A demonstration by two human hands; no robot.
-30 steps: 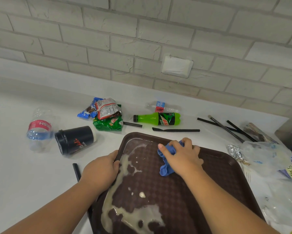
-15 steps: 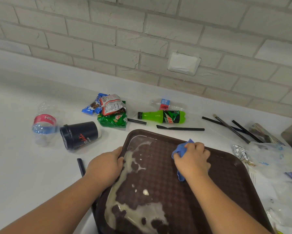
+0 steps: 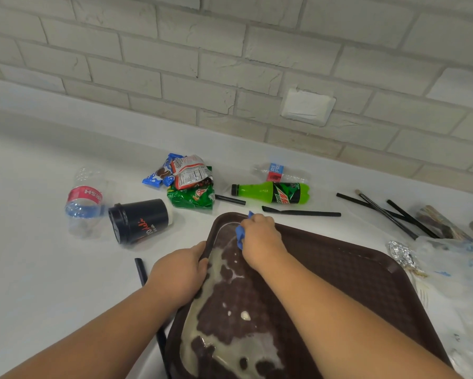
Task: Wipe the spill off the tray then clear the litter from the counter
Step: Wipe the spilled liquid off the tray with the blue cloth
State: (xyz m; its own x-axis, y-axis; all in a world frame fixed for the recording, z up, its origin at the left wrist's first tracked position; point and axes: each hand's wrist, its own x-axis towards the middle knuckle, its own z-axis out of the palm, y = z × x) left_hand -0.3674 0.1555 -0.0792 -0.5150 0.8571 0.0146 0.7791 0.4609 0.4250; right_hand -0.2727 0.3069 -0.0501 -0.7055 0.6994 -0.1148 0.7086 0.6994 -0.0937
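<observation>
- The clear water bottle [image 3: 83, 199] and the black paper cup [image 3: 140, 220] lie on their sides at the left of the white counter [image 3: 38, 269], well clear of both hands; that litter looks untouched, so the clearing step is not yet begun.
- The snack wrappers [image 3: 187, 181] sit in a heap behind the tray's far-left corner, with a black straw [image 3: 140, 272] lying just left of the left wrist.
- The left hand [image 3: 179, 272] is clamped over the left rim of the brown tray [image 3: 366, 269], fingers curled around the edge, pinning it in place.
- The milky spill [image 3: 210, 272] runs down the tray's left side from the far corner to a wide pool at the near edge, just right of the left hand and mostly nearer than the right hand.
- The right hand [image 3: 260, 239] is closed around the bunched blue cloth [image 3: 240, 236], pressing it onto the tray at the far-left corner, at the top end of the spill.
- The wiping step is in hand and only just started, I judge; the next move calls for dragging the cloth down along the wet streak toward the big near pool.
- The green soda bottle [image 3: 272, 192] lies on its side beyond the tray, and foil and plastic bags sit at the far right.
</observation>
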